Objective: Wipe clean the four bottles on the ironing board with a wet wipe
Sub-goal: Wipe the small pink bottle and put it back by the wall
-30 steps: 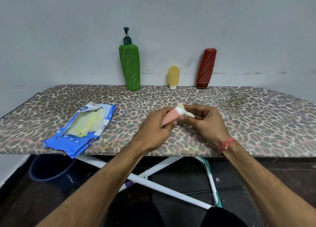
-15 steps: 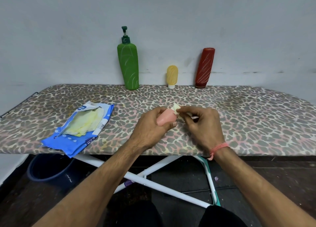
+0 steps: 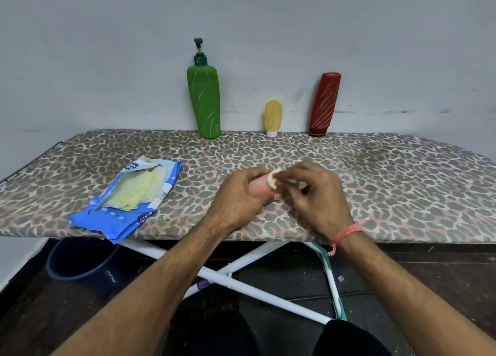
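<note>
Over the near edge of the ironing board (image 3: 402, 184), the left hand (image 3: 241, 197) gripped a small pink bottle (image 3: 259, 188) lying sideways, while the right hand (image 3: 316, 197) pinched a wet wipe (image 3: 273, 178) against its cap end. Along the board's far edge stood the green pump bottle (image 3: 204, 100), yellow bottle (image 3: 273, 117) and red bottle (image 3: 324, 103). A blue wipe packet (image 3: 128, 197) lay toward the board's left end.

- Your arms are bare all the way up, no sleeves showing anywhere in the shot.
- Your left hand (image 3: 243, 192) has nothing on it, no ring or band.
- Your right hand (image 3: 316, 194) has a thin pinkish-orange thread bracelet (image 3: 345, 233) at the wrist, with a little loose end dangling.
- Dark trousers (image 3: 214, 337) down at the bottom, looks like black.
</note>
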